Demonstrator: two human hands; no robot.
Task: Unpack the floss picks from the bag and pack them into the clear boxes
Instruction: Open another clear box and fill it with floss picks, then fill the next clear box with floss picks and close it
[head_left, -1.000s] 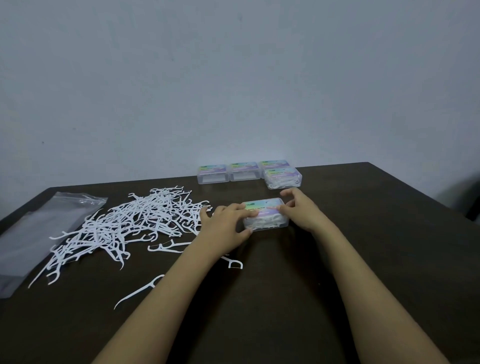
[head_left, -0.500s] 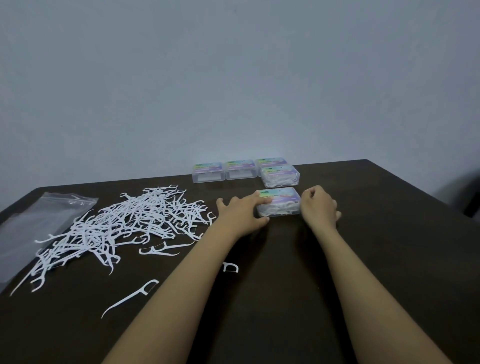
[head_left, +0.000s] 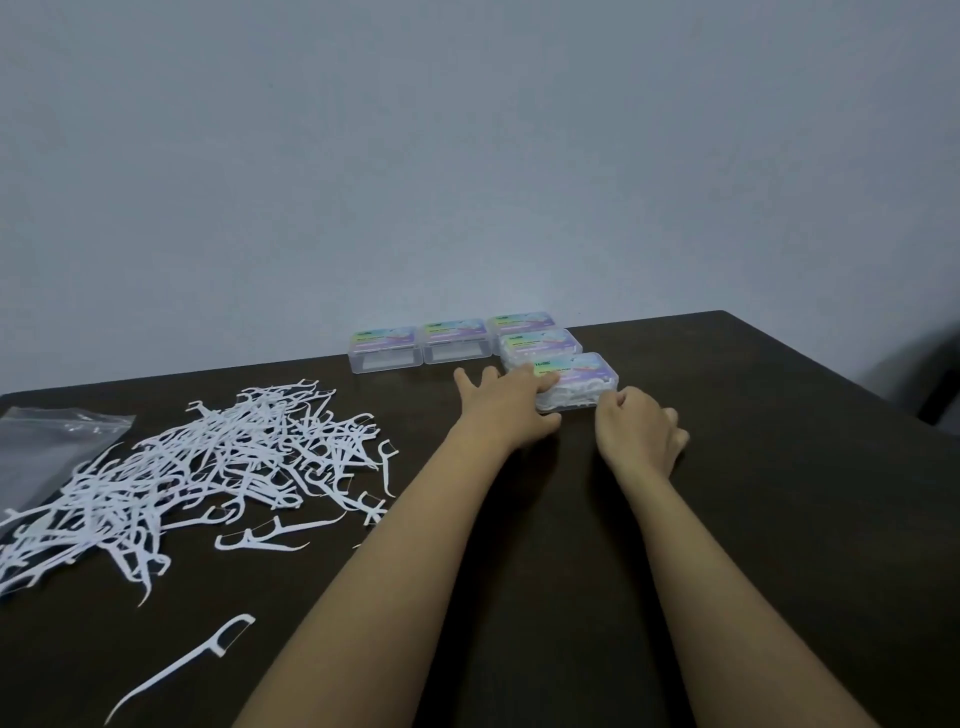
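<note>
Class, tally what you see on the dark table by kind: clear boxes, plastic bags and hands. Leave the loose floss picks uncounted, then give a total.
Clear boxes: 5
Plastic bag: 1
Hands, left hand and right hand: 2
Total: 8

Body in view = two arms only. The bare left forearm (head_left: 389, 571) is uncovered along its whole visible length, slim and smooth, tapering to a narrow wrist. The bare right forearm (head_left: 727, 582) has the same build and is uncovered up to the frame edge. The bare left grip (head_left: 506, 410) is a small hand with slender fingers, uncovered from wrist to tips. The bare right grip (head_left: 636, 434) matches it in size, knuckles showing as a low ridge. Nails too small to make out. Light is dim, finer skin detail unreadable. Upper arms out of frame.
</note>
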